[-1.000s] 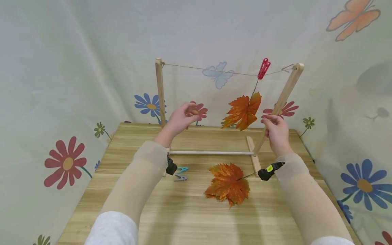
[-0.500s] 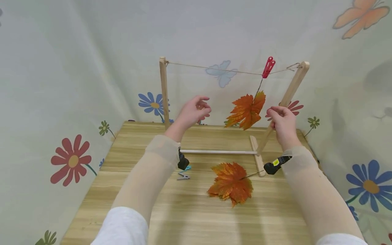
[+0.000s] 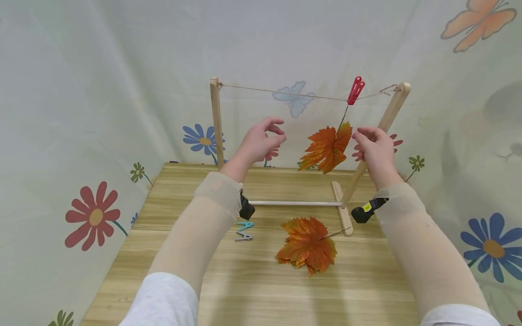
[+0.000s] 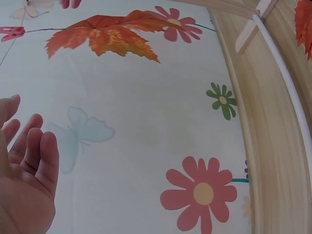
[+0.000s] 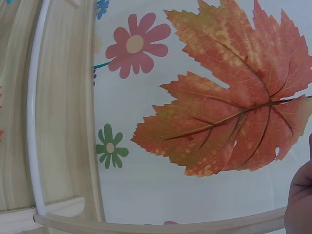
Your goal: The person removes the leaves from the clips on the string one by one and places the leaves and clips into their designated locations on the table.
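An orange autumn leaf point(image 3: 328, 147) hangs by its dark stem from a red clothespin point(image 3: 356, 90) on the string point(image 3: 281, 91). Just right of the leaf is my right hand point(image 3: 377, 151), fingers loosely bent, in front of the right wooden post. In the right wrist view, only part of that hand shows beside the big leaf point(image 5: 243, 102). My left hand point(image 3: 261, 141) hovers left of the leaf, below the string. Its loosely bent fingers point(image 4: 48, 156) hold nothing in the left wrist view. Another autumn leaf point(image 3: 307, 244), seemingly layered, lies on the table.
The string runs between a left post point(image 3: 216, 122) and a right post point(image 3: 393, 108), joined low by a white rod point(image 3: 293, 203). A blue clothespin point(image 3: 245, 225) and a grey clothespin point(image 3: 244, 236) lie on the wooden table point(image 3: 261, 285). A flower-printed curtain stands behind.
Both hands have risen, and the left has shifted right toward the hanging leaf. The leaf and red clothespin stay on the string; the view has moved slightly.
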A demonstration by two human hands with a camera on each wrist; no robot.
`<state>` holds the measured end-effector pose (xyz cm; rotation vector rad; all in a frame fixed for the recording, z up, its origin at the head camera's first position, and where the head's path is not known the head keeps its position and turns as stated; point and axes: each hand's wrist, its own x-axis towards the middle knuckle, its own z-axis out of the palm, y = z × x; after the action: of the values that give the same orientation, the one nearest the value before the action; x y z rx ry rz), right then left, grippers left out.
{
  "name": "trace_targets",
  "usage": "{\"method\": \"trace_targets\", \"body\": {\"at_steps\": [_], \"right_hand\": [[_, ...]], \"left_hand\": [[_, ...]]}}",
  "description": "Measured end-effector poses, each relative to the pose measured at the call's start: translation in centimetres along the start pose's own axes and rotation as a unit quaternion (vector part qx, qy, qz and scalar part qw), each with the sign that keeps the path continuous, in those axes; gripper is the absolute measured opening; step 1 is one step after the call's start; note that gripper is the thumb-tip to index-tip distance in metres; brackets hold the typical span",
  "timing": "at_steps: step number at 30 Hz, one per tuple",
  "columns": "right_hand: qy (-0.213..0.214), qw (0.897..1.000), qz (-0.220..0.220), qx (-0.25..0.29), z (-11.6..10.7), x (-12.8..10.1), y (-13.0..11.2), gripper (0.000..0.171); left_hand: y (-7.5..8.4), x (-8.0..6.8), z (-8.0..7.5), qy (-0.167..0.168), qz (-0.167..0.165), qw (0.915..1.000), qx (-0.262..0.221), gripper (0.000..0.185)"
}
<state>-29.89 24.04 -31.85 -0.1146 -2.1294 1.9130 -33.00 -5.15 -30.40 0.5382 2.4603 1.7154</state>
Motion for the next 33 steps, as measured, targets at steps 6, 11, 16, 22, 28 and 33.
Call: {"method": "trace_targets", "body": {"at_steps": [6, 11, 16, 22, 28, 33], "right_hand": [[-0.005, 1.0, -0.006, -0.01, 0.2, 0.2, -1.1, 0.045], [-0.009, 1.0, -0.008, -0.014, 0.5, 0.3, -1.8, 0.05], [-0.014, 1.0, -0.006, -0.021, 0.7, 0.3, -2.5, 0.05], [-0.024, 1.0, -0.004, 0.013, 1.0, 0.3, -2.9, 0.045], [-0.028, 1.0, -0.008, -0.012, 1.2, 0.5, -3.2, 0.049], [-0.032, 0.999, -0.01, -0.014, 1.5, 0.7, -3.6, 0.047]], "left_hand": [[0.7, 0.0, -0.3, 0.015, 0.028, 0.9992, 0.026, 0.043], [1.1, 0.1, -0.4, 0.017, 0.032, 0.999, 0.028, 0.043], [1.8, 0.4, -0.1, 0.005, 0.026, 0.9995, 0.017, 0.044], [3.0, 0.8, 0.4, 0.01, 0.064, 0.9967, 0.05, 0.044], [3.7, 1.0, 0.3, 0.01, 0.074, 0.9952, 0.063, 0.043], [5.0, 0.8, 0.3, 0.002, 0.075, 0.9949, 0.068, 0.043]]}}
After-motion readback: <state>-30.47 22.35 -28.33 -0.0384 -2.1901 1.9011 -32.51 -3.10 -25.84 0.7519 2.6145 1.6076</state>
